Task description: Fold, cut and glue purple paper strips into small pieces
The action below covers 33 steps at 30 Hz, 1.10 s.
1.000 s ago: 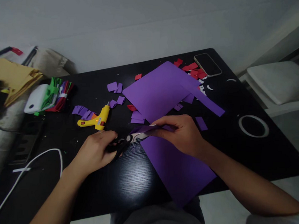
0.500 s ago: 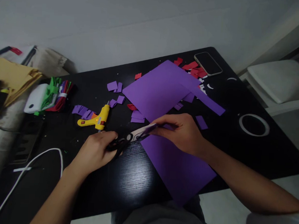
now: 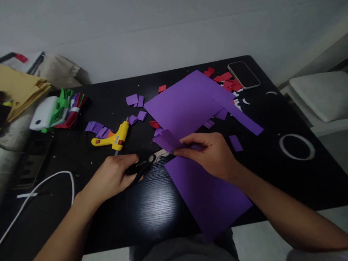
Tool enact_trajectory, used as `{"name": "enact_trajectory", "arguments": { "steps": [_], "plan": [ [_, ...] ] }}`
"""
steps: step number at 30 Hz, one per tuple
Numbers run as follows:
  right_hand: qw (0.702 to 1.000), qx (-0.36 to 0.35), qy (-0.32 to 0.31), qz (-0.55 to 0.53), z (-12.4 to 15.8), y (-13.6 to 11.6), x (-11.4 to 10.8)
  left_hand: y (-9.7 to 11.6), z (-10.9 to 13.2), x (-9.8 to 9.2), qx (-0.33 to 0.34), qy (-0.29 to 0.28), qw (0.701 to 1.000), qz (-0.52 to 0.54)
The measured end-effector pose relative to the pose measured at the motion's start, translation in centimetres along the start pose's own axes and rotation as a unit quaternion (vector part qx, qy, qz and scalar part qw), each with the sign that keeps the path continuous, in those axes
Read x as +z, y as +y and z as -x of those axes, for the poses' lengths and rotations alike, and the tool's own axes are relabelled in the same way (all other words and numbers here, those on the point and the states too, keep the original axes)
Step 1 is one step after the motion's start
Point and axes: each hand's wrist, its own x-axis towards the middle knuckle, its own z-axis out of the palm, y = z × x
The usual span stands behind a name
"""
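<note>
My left hand (image 3: 114, 174) is closed round the black handles of a pair of scissors (image 3: 157, 156), whose blades point right toward my other hand. Between finger and thumb, my right hand (image 3: 209, 153) pinches a small strip of purple paper (image 3: 167, 140) at the blades. The strip's left part tilts up above them. Under and beyond my right hand lie two purple sheets, a far sheet (image 3: 185, 99) and a near sheet (image 3: 205, 196) that reaches over the table's front edge. The blade tips are partly hidden by the paper and my fingers.
A yellow glue gun (image 3: 116, 137) lies left of the scissors, near cut purple pieces (image 3: 98, 129). Red scraps (image 3: 228, 80) and a phone (image 3: 244, 74) are at the back right. A white ring (image 3: 297, 147) lies at right, a white cable (image 3: 45, 177) at left.
The purple strip at the blades now shows its broad face and stands up to the left; before, it was seen nearly edge-on. Both hands stay in about the same place.
</note>
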Motion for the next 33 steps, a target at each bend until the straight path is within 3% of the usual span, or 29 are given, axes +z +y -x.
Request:
{"name": "enact_trajectory", "arguments": {
  "steps": [17,21,29,33],
  "plan": [
    [0.997,0.037,-0.029,-0.059,-0.5,0.4,0.1,0.4,0.4,0.8,-0.108,0.033,0.992,0.059],
    [0.993,0.072,0.004,-0.097,-0.5,0.7,0.3,0.9,0.4,0.5,-0.107,0.035,0.992,0.053],
    [0.961,0.137,0.012,-0.238,-0.9,1.6,0.3,1.1,0.3,-0.2,-0.107,0.034,0.990,0.083],
    [0.941,0.177,0.056,-0.283,-1.3,1.9,-0.1,0.8,0.1,0.1,-0.130,0.052,0.987,0.083]
  ]
}}
